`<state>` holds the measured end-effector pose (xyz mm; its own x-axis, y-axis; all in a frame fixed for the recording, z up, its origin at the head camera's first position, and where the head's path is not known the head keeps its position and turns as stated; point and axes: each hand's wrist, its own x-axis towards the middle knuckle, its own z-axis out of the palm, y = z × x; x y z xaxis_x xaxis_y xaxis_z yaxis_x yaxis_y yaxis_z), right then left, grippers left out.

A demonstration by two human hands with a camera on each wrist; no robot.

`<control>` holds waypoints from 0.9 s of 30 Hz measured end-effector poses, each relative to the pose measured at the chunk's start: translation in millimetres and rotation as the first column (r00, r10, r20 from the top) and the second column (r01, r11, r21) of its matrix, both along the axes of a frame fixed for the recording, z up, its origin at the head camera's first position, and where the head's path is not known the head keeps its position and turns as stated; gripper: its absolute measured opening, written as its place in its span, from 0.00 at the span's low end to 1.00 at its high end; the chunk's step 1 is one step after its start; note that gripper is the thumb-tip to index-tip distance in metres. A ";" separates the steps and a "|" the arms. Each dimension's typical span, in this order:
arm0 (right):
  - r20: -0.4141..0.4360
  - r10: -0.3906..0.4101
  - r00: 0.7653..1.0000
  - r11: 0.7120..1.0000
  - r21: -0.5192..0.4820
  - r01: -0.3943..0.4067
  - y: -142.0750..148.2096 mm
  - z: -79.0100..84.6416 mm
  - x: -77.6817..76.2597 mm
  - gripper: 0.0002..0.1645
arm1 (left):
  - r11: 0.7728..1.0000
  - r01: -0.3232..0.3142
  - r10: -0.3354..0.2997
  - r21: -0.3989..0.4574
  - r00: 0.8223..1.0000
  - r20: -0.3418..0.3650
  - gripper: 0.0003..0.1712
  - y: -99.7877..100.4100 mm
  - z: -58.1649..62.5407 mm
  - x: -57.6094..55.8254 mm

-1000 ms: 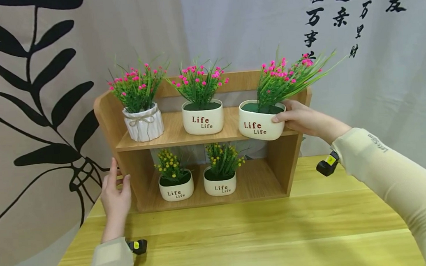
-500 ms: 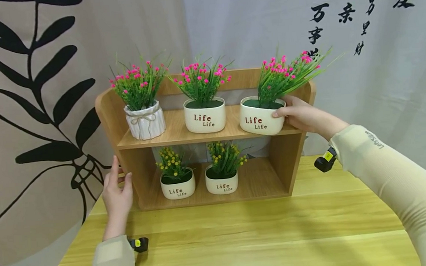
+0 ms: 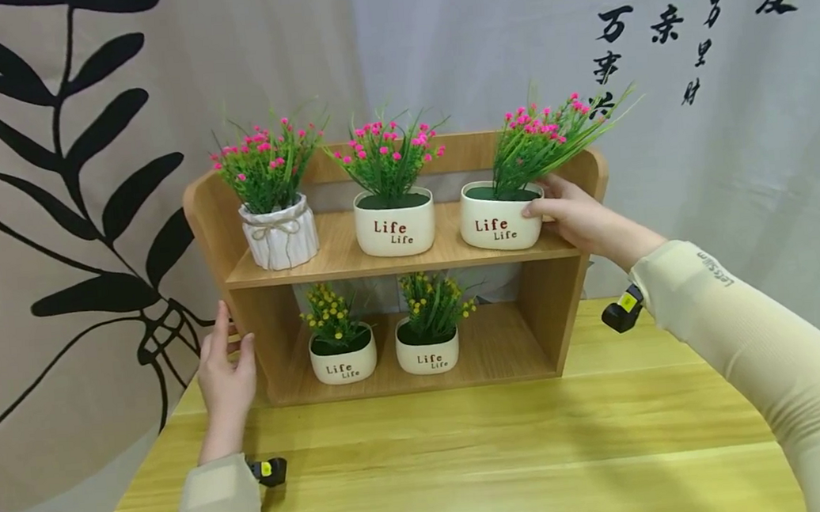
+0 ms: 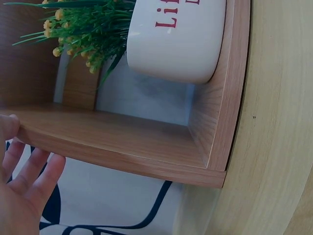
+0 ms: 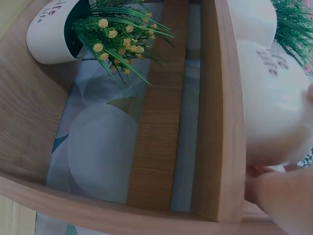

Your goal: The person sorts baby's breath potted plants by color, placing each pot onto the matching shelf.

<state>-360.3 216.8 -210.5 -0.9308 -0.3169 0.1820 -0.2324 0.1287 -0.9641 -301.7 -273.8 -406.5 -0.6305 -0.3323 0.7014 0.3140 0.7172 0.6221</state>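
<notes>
My right hand [image 3: 579, 216] holds the right end of a white oval pot [image 3: 499, 230] of pink artificial flowers, thumb on its front and other fingers behind. The pot is upright at the right of the top shelf, its base close to the board; its grass leans right. In the right wrist view the held pot [image 5: 274, 112] shows beside the shelf board. My left hand [image 3: 227, 380] touches the left side panel of the wooden shelf [image 3: 403, 266], fingers fairly straight along the outside. In the left wrist view its thumb overlaps the panel's front edge and its fingers [image 4: 46, 178] lie outside.
On the top shelf stand a white wrapped pot [image 3: 282, 237] and a middle "Life" pot [image 3: 395, 229], both pink-flowered. Below are two yellow-flowered pots, left [image 3: 344, 364] and right [image 3: 427, 354]. The shelf stands on a yellowish wooden table [image 3: 424, 461] before a printed curtain [image 3: 453, 55].
The right hand has brought the held pot from a tilt in front of the top board to upright, slightly higher and further back. The left hand stays at the side panel.
</notes>
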 end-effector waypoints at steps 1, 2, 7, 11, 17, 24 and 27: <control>-0.002 -0.013 1.000 1.000 0.000 0.013 0.0 -0.6 0.0 0.47 | 1.000 0.002 -0.002 0.002 1.000 0.003 0.40 0.2 0.0 -0.1; -0.004 -0.027 1.000 1.000 0.002 0.027 0.2 -0.9 -0.1 0.48 | 1.000 0.004 -0.004 0.001 1.000 0.004 0.40 0.4 0.0 -0.3; -0.010 -0.060 0.998 0.998 0.002 0.060 -0.8 0.3 -0.4 0.51 | 1.000 0.010 -0.010 -0.001 1.000 -0.011 0.40 0.7 1.4 -1.3; -0.013 -0.064 0.998 0.998 0.012 0.064 -0.6 0.1 -1.0 0.52 | 1.000 0.009 -0.009 0.004 1.000 -0.019 0.40 1.5 1.2 -0.5; -0.027 -0.102 0.994 0.993 0.060 0.104 0.9 -2.9 6.8 0.52 | 1.000 0.013 -0.013 0.001 1.000 -0.005 0.40 2.8 -0.9 1.9; -0.025 -0.097 0.995 0.988 0.118 0.099 4.8 -0.1 29.0 0.52 | 1.000 -0.001 0.001 -0.002 1.000 0.006 0.40 -1.2 1.1 -1.1; -0.015 -0.041 0.999 0.990 0.136 0.043 11.3 1.4 41.3 0.50 | 1.000 -0.011 0.011 -0.018 1.000 0.016 0.40 -3.9 3.4 -1.3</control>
<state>-319.0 228.1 -209.1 -0.9419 -0.3003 0.1508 -0.2352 0.2686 -0.9341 -303.0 -277.8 -403.0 -0.6381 -0.3266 0.6973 0.2965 0.7315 0.6140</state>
